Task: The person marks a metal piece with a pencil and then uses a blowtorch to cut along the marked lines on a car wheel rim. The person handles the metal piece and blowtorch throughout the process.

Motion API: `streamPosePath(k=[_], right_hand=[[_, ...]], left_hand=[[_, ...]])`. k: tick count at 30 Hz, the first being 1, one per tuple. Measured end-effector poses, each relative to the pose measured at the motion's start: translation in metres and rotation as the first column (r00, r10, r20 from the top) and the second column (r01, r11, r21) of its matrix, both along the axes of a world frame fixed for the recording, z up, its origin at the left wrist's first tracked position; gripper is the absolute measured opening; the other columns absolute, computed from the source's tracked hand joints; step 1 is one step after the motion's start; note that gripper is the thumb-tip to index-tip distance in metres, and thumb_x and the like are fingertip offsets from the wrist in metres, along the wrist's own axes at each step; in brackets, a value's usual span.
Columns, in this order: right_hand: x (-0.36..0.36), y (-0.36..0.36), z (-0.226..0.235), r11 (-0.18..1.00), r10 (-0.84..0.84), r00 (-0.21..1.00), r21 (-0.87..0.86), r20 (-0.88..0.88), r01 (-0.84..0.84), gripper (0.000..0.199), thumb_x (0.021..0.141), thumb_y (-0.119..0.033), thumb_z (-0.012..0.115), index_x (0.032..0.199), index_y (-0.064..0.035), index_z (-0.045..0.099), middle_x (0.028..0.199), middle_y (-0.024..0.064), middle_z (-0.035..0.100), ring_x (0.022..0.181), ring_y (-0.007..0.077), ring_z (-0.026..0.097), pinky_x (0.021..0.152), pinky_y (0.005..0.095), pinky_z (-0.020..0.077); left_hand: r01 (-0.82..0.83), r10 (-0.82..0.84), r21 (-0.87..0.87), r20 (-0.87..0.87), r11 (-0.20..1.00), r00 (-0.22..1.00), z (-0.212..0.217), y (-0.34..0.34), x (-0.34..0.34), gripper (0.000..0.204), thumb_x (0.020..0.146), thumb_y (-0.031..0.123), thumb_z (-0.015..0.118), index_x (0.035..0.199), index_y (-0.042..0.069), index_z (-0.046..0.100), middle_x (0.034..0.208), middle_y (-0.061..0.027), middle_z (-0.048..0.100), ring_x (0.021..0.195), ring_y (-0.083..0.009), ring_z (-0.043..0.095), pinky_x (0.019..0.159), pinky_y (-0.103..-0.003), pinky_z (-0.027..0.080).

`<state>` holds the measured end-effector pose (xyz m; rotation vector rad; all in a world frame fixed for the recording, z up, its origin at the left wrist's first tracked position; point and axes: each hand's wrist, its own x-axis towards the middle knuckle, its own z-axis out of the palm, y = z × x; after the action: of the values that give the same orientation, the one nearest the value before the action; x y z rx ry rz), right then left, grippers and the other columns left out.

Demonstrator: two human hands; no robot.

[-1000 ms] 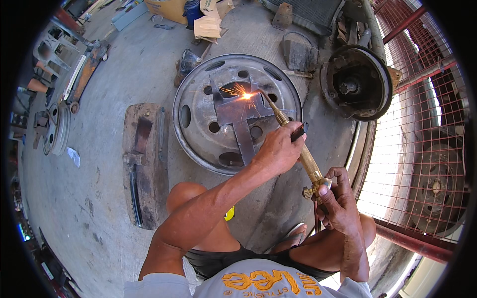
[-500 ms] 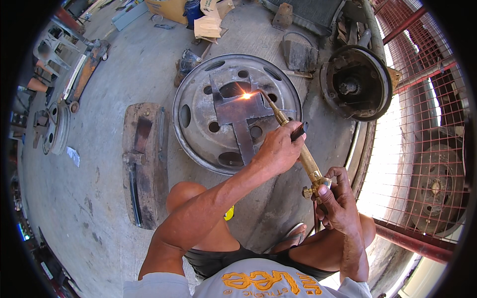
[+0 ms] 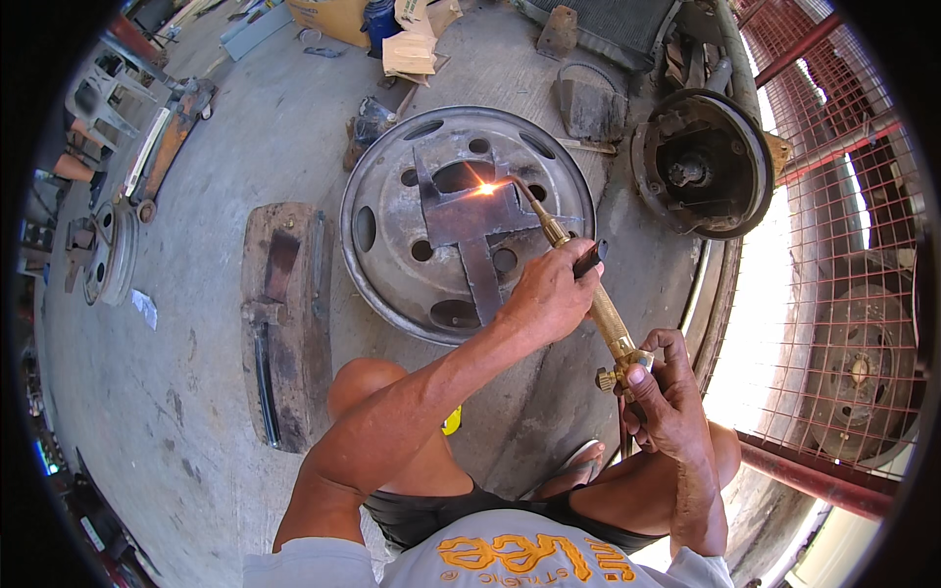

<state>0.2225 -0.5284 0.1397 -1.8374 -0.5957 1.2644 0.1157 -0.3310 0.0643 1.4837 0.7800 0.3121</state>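
A brass gas torch (image 3: 613, 318) slants across in front of me, its bent tip pointing far left. My left hand (image 3: 552, 299) is closed round the front of its barrel, with a short dark tubular piece (image 3: 590, 257) sticking out beside the fingers. My right hand (image 3: 667, 397) grips the rear end by the valve knobs, thumb on the brass body. At the tip a bright orange glow with sparks sits on the upper edge of a dark cut steel plate (image 3: 461, 218). That plate lies on an upturned steel wheel rim (image 3: 368, 284) with round and oval holes.
A rusty steel block (image 3: 260, 343) with a black bar lies left of the rim. A brake drum (image 3: 647, 181) stands at the right, before a red mesh fence (image 3: 833, 323). A radiator (image 3: 613, 29) and cardboard (image 3: 410, 54) lie beyond. Another person's arm (image 3: 74, 167) shows far left.
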Motion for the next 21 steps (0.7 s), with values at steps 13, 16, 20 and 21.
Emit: streamPosePath(k=[13,16,20,21], right_hand=[[0.001,-0.0003,-0.0007,1.0,0.021,1.0,0.01,0.005,-0.021,0.043,0.111,-0.044,0.064,0.132,-0.0153,0.041,0.095,0.0132,0.068,0.05,0.0089,0.055,0.04,0.0219,0.0396],[0.0018,-0.0009,0.0003,1.0,0.024,1.0,-0.009,-0.001,-0.024,0.04,0.113,-0.045,0.06,0.134,-0.0154,0.044,0.095,0.0119,0.068,0.051,0.0091,0.056,0.042,0.0222,0.0411],[0.0025,-0.0011,0.0002,0.999,0.031,1.0,-0.016,-0.005,-0.031,0.037,0.115,-0.044,0.055,0.136,-0.0153,0.048,0.094,0.01,0.069,0.052,0.0093,0.057,0.044,0.0229,0.0425],[0.0024,-0.001,0.0,0.999,0.025,1.0,-0.04,0.002,-0.025,0.036,0.115,-0.044,0.054,0.136,-0.0152,0.049,0.094,0.0096,0.069,0.052,0.0094,0.057,0.044,0.023,0.0427]], left_hand=[[0.001,-0.001,0.002,0.012,1.0,1.0,-0.0022,0.0003,0.001,0.029,0.113,0.026,0.058,0.11,-0.003,0.061,0.081,-0.0086,0.067,0.072,-0.0181,0.073,0.069,-0.039,0.06],[0.006,-0.005,-0.01,0.028,1.0,1.0,-0.0039,0.0008,0.0016,0.028,0.113,0.026,0.058,0.107,-0.002,0.06,0.08,-0.0075,0.066,0.071,-0.0171,0.072,0.068,-0.038,0.06],[0.008,-0.007,-0.022,0.045,1.0,0.999,-0.0074,0.0013,0.0022,0.028,0.113,0.025,0.057,0.105,-0.002,0.059,0.08,-0.006,0.064,0.07,-0.0158,0.069,0.068,-0.037,0.059],[0.007,-0.006,-0.02,0.041,1.0,0.999,-0.0082,0.0012,0.002,0.028,0.113,0.025,0.057,0.105,-0.002,0.059,0.08,-0.0057,0.064,0.07,-0.0156,0.068,0.068,-0.036,0.059]])
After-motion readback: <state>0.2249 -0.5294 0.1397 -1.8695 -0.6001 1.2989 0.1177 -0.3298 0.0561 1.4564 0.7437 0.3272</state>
